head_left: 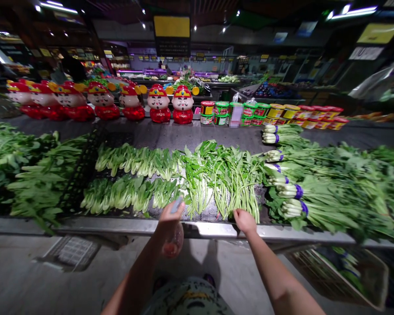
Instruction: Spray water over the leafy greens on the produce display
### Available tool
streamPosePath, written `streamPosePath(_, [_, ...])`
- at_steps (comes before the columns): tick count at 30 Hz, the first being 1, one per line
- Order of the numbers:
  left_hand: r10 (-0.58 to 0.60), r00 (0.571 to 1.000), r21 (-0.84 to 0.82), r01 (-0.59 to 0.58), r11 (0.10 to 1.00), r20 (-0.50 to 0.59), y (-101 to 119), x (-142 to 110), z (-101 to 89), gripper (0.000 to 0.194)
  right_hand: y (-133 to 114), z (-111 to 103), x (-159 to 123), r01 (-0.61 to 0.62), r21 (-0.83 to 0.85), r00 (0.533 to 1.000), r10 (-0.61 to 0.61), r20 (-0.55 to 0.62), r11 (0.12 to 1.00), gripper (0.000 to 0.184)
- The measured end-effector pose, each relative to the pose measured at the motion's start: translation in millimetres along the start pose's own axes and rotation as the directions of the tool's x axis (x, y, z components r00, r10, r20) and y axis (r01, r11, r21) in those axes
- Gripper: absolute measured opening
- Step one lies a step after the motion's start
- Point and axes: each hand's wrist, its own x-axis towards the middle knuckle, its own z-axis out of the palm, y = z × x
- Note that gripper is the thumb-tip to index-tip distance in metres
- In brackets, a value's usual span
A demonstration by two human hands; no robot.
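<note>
My left hand (168, 217) is closed round a clear bottle-like thing (172, 242) with a grey top (176, 204) and something reddish in its lower part. It hovers at the front edge of the display, just before the small bok choy (131, 192). My right hand (244, 220) has its fingers curled down onto the cut ends of the long-stemmed greens (230, 183) at the shelf's front edge. Whether it grips the stalks or only touches them is hard to see.
The metal shelf rim (118, 225) runs across in front of me. Leafy greens (26, 170) lie to the left, bunches with purple bands (295, 192) to the right. Red figurine jars (160, 104) and lidded tubs (276, 113) line the back. A crate (344, 271) stands on the floor at lower right.
</note>
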Motion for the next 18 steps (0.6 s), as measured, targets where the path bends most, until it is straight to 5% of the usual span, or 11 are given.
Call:
streamPosePath(9, [0.041,0.998,0.051,-0.042,0.998,0.038,39.5,38.1,-19.5,0.044,-0.6,-0.6,-0.1,0.005,0.001,1.0,-0.005,-0.006,1.0,0.049])
streamPosePath(13, [0.024,0.999,0.195,-0.02,0.981,-0.021,44.3,45.8,-19.0,0.042,0.5,1.2,1.4,0.005,0.004,1.0,-0.005,-0.01,1.0,0.048])
streamPosePath(18, [0.043,0.999,0.117,-0.04,0.992,-0.018,40.2,46.0,-15.9,0.043,1.5,2.5,2.1,0.003,0.001,1.0,-0.003,-0.011,1.0,0.047])
